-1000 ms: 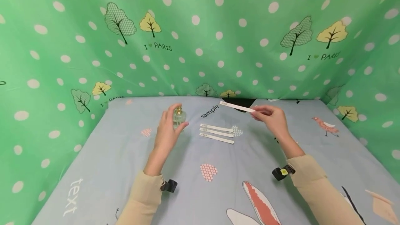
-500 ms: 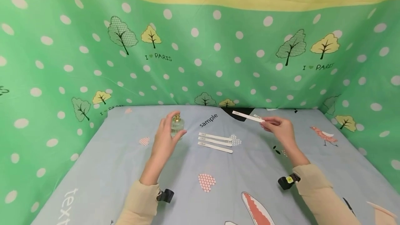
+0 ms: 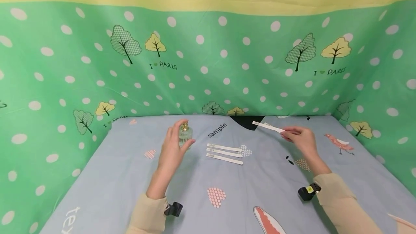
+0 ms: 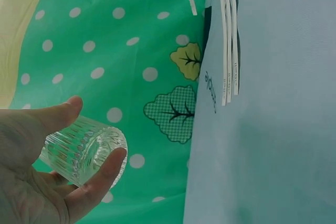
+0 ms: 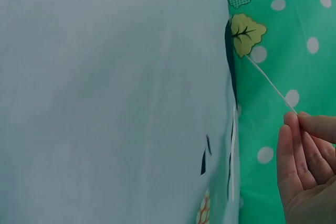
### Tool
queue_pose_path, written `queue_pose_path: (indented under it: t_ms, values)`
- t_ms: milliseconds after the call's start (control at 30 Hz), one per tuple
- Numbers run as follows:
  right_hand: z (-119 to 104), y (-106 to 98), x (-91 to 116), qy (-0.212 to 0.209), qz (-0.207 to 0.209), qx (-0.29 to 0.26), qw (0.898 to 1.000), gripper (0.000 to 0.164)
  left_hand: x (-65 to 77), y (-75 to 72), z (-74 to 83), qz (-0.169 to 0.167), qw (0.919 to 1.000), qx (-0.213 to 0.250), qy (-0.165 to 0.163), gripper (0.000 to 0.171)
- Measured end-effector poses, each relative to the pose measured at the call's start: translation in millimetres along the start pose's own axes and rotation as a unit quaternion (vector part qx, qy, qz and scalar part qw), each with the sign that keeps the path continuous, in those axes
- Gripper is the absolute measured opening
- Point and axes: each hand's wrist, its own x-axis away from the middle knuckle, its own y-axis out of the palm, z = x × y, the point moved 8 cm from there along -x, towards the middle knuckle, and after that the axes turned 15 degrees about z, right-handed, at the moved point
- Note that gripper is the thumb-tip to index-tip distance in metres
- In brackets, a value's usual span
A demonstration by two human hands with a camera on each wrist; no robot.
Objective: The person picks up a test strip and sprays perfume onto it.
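My left hand holds a clear ribbed glass perfume bottle with a gold spray top above the table. Its index finger lies on the spray top, and the bottle's base shows between the fingers in the left wrist view. To the right, my right hand pinches the end of a white paper test strip, which points left and is apart from the bottle. In the right wrist view the held strip appears edge-on. Three similar strips lie side by side on the table between the hands.
Another white strip lies on the table beyond the right hand, partly hidden behind the held one in the head view. A patterned grey-blue cloth covers the table. Green dotted curtain stands along the back and both sides.
My right hand has moved to the right with the strip, widening the distance from the bottle. The left hand keeps its grip on the bottle. The head view has tilted upward.
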Motion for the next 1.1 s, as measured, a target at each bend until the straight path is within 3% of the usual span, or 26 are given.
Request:
queue_pose_path:
  t_ms: [500,867,1100]
  values:
    - [23.4,-7.0,-9.4,0.017,0.006,0.01,1.0,0.043,-1.6,3.2,-6.8,0.001,1.0,-0.003,-0.004,0.07]
    - [19.4,-18.8,-17.4,0.02,0.006,0.059,0.998,0.042,-8.6,10.0,-0.6,0.001,0.9999,0.009,-0.006,0.068]
    - [30.1,-19.1,-15.7,0.041,-0.015,0.081,0.996,0.044,-5.9,11.2,-3.9,-0.008,0.9998,0.003,-0.017,0.067]
